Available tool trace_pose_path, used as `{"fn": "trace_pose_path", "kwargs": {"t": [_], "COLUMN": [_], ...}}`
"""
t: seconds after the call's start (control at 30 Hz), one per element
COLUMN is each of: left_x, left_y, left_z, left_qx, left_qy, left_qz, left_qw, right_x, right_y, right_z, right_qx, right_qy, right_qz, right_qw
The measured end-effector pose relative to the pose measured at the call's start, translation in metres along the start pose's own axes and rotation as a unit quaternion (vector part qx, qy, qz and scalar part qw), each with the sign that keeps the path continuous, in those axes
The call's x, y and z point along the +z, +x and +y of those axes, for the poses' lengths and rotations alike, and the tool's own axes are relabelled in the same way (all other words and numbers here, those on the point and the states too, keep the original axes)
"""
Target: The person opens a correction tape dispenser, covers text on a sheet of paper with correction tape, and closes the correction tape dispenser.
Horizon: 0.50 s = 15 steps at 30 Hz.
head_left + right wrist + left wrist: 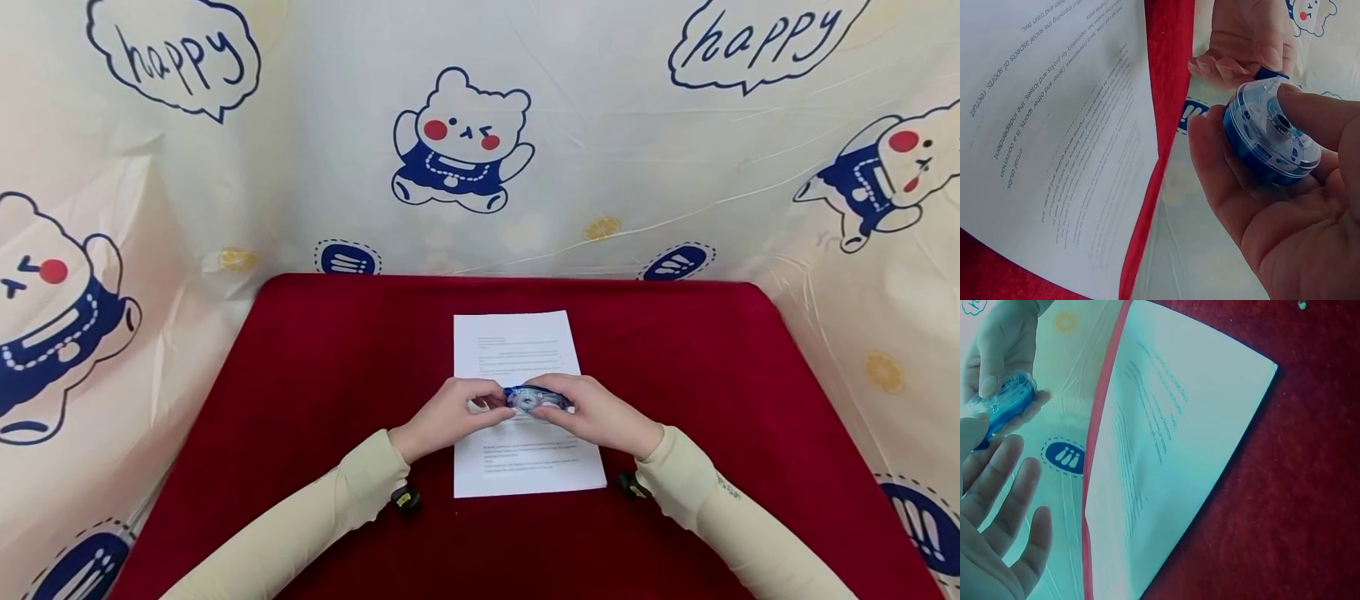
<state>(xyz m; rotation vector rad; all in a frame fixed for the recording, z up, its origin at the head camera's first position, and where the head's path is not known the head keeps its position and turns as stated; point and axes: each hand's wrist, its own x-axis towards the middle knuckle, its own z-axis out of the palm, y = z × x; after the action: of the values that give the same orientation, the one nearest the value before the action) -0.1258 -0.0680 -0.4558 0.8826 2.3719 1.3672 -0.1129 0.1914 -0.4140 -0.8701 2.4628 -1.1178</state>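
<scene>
A correction tape (528,399) with a clear, rounded case and blue back is held between both hands above the printed paper (517,468). My right hand (600,412) grips its body, thumb on the clear face and fingers beneath, as the right wrist view shows. My left hand (459,414) pinches the narrow blue tip (1270,74) between thumb and index finger. In the left wrist view, the other fingers (1015,503) of that hand are spread, apart from the case. Whether the tip is a separate cap is hard to tell.
The paper lies on a red cloth-covered table (337,350), its lower right corner showing more than one sheet. Behind the table hangs a pale curtain (585,150) printed with cartoon bears. Dark wrist devices (406,499) sit below the cuffs.
</scene>
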Motion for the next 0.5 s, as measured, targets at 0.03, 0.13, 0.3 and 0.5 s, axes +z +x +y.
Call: {"fn": "trace_pose_path", "kwargs": {"t": [0.03, 0.13, 0.3, 0.5], "left_x": [-0.0005, -0.0022, -0.0043, -0.0051], "left_y": [-0.0006, -0.002, -0.002, -0.0005], "left_z": [-0.0005, -0.0013, -0.0022, -0.0025], "left_qx": [0.0, 0.002, 0.006, 0.012], "left_qy": [0.003, 0.009, 0.013, 0.014], "left_qz": [0.003, 0.012, 0.022, 0.029], "left_qw": [1.0, 0.9999, 0.9996, 0.9994], "right_x": [-0.0002, -0.0011, -0.0037, -0.0031], "right_y": [-0.0005, -0.0019, -0.0033, -0.004], "right_z": [0.0004, 0.0016, 0.0031, 0.0063], "right_qx": [-0.001, -0.004, -0.005, 0.002], "right_qy": [0.0, -0.003, -0.01, -0.013], "right_qz": [-0.001, 0.0, -0.005, -0.015], "right_qw": [1.0, 1.0, 1.0, 1.0]}}
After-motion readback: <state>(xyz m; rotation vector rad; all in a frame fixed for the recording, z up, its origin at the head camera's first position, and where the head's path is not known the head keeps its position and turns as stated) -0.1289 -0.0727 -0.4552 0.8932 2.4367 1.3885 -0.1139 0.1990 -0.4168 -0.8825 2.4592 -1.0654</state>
